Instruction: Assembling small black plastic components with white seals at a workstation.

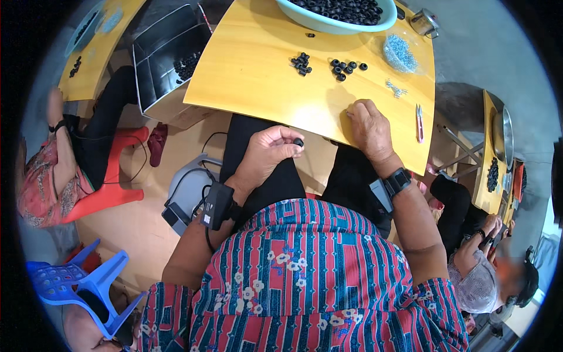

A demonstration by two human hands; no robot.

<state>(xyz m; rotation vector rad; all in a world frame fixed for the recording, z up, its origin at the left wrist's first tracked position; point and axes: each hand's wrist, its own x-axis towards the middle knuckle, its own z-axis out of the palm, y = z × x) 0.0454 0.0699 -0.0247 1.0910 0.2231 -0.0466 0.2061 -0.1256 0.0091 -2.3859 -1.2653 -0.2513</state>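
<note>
A small black ring is pinched between the thumb and fingertips of the left hand, which is raised above the lap, just off the near edge of the yellow worktop. The right hand is laid palm down on the worktop near its near edge, fingers loosely curled; whether anything is held beneath it cannot be told.

The work is judged to be at an early or middle stage. Two small clusters of black rings are spread loose at the middle of the worktop, and a large pale green basin at the far edge is heaped with many more. A pile of small clear-bluish pieces is set to the far right, with a few loose ones nearer and a small snipping tool at the right edge. No finished pieces can be made out with certainty.

The basin is cut off by the frame's far edge. The rings' detail is too small to be read. Other people at neighbouring worktops are only partly seen at the left and right rims.
</note>
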